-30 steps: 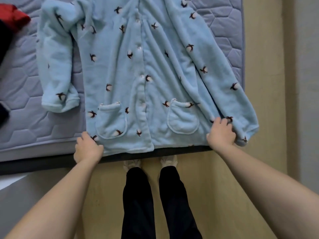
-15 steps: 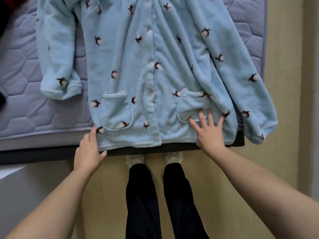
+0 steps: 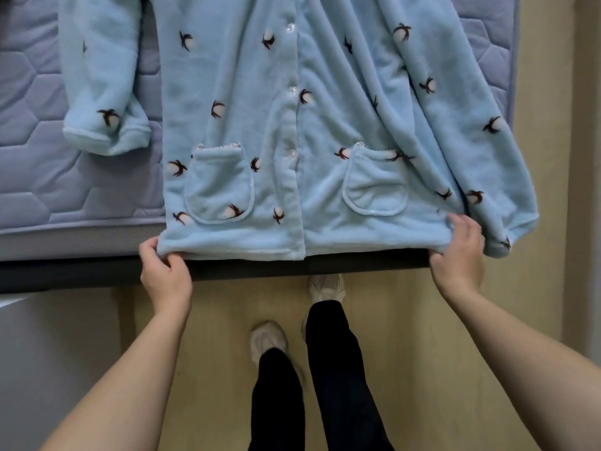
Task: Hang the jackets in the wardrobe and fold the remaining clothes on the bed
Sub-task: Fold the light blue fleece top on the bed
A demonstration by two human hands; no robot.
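A light blue fleece pyjama top [image 3: 292,125] with dark bird prints, front buttons and two pockets lies face up on the bed, its hem hanging over the bed's near edge. My left hand [image 3: 164,275] pinches the hem's left corner. The hem's right corner is gripped by my right hand [image 3: 458,255], just beside the right sleeve [image 3: 471,141], which trails off the mattress corner. The left sleeve [image 3: 104,92] lies flat on the mattress. The collar is out of frame.
The grey quilted mattress [image 3: 48,157] sits on a dark bed frame [image 3: 65,275]. Its right edge [image 3: 514,60] borders a strip of wooden floor [image 3: 439,320]. My legs and pale shoes [image 3: 325,286] stand close to the frame.
My right hand left the right pocket, where it lay flat, and closed on the hem's right corner. My left hand closed on the left corner. My left foot stepped back.
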